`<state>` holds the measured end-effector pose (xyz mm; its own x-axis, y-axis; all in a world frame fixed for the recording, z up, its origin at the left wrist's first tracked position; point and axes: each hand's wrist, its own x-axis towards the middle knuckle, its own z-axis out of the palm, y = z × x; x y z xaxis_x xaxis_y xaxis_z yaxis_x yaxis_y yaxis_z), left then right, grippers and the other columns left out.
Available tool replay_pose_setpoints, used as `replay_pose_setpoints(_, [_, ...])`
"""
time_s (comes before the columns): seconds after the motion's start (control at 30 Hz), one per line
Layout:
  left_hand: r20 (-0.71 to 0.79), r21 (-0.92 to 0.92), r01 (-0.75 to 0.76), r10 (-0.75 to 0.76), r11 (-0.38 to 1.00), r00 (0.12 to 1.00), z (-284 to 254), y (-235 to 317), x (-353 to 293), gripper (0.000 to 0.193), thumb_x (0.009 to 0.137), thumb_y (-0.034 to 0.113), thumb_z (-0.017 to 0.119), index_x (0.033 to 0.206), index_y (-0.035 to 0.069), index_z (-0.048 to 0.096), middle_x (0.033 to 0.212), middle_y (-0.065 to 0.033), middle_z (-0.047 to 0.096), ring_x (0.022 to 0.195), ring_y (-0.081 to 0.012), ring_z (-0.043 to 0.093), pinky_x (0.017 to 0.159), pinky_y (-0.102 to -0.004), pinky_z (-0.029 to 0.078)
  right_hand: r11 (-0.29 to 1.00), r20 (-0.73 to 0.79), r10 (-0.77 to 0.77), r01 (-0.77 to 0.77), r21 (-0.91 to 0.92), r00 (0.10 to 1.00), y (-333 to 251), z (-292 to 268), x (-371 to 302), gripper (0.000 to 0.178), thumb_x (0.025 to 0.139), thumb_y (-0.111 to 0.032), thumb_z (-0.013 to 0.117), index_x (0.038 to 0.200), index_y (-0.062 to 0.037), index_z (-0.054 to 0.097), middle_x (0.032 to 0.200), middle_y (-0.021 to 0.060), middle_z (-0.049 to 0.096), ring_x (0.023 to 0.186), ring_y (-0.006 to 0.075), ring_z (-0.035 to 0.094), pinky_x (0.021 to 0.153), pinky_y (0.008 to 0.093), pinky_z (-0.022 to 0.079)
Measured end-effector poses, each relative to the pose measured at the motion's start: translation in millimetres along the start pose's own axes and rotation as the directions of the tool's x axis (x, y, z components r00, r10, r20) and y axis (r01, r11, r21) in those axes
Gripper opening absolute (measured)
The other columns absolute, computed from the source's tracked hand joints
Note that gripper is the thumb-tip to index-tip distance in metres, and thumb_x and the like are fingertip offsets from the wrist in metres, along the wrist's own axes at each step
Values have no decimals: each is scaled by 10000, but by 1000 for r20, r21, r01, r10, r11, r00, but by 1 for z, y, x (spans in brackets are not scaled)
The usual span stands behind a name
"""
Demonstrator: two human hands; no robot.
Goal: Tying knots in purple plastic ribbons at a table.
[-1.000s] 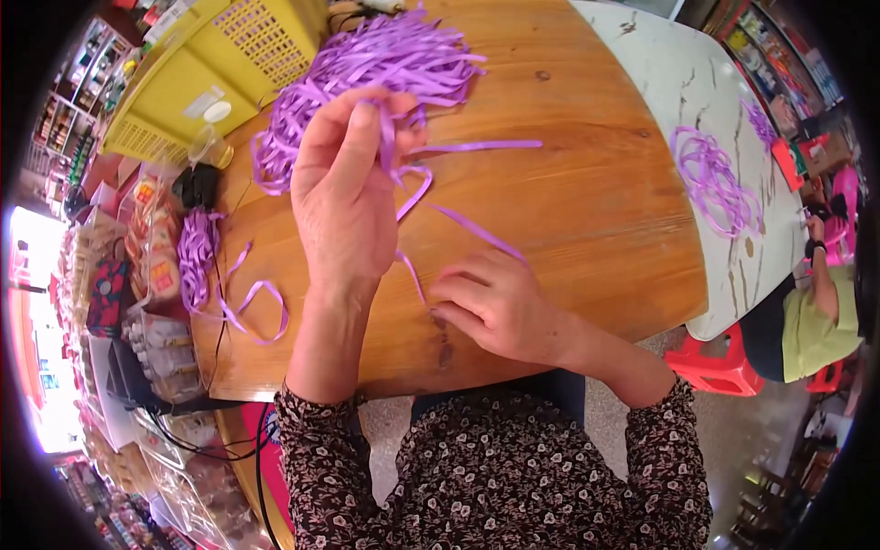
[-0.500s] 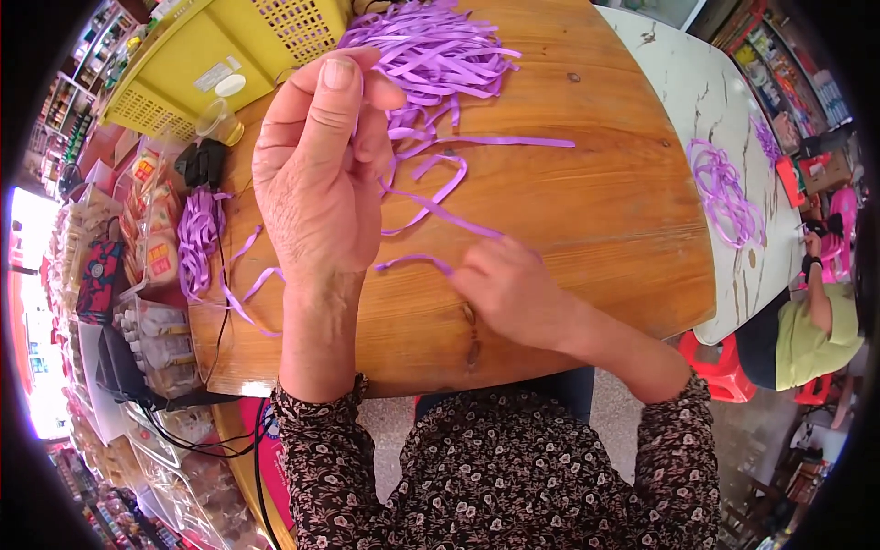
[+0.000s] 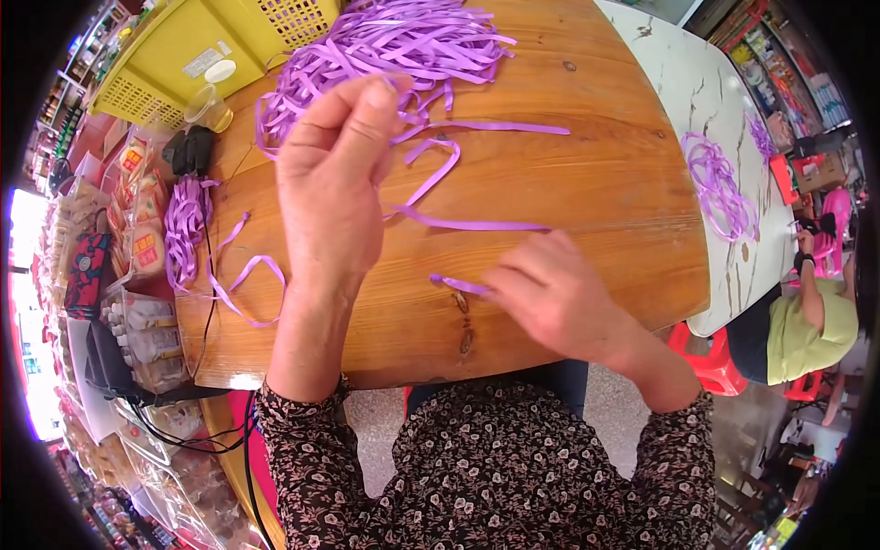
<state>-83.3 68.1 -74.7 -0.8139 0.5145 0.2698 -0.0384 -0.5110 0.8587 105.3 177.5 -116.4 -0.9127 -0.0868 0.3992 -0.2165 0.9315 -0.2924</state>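
Note:
Over the wooden table (image 3: 623,238), my left hand (image 3: 335,183) is raised with thumb and fingers pinched together. A purple ribbon showed between these fingers a moment ago; its strand is mostly hidden by the hand now. Lower and to the right, my right hand (image 3: 550,293) is closed on a purple ribbon (image 3: 463,286), whose short end sticks out to the left of the fingers. Another purple strand (image 3: 477,225) runs from beside my left wrist to the top of my right hand. Behind my left hand lies a big heap of purple ribbons (image 3: 403,46).
A yellow plastic basket (image 3: 147,92) and a clear cup (image 3: 209,110) stand at the far left. A purple bundle (image 3: 186,229) and packaged goods (image 3: 147,238) line the left edge. More ribbon (image 3: 715,188) lies on a white marbled table (image 3: 683,82). A person in green (image 3: 811,335) sits at right.
My right hand has moved right and slightly down, away from my left. The strand leading to it is straighter. My left hand has lowered slightly, uncovering more of the heap.

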Motion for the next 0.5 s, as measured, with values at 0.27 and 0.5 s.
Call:
replay_pose_setpoints(0.27, [69, 172, 216, -231, 961, 971, -3, -16, -43, 114, 878, 35, 610, 986, 15, 643, 858, 19, 631, 730, -26, 523, 656, -169, 425, 999, -3, -35, 35, 30, 999, -14, 44, 16, 187, 706, -177, 666, 828, -63, 582, 823, 72, 501, 839, 229, 521, 772, 367, 419])
replay_pose_setpoints(0.5, [159, 159, 329, -352, 931, 922, -13, -19, -60, 200, 836, 48, 653, 1031, 7, 655, 811, 16, 584, 627, -28, 412, 542, -172, 313, 997, -61, -74, 75, 21, 995, -2, 54, 17, 171, 728, -156, 656, 826, -39, 578, 821, 84, 501, 835, 238, 519, 783, 382, 419])
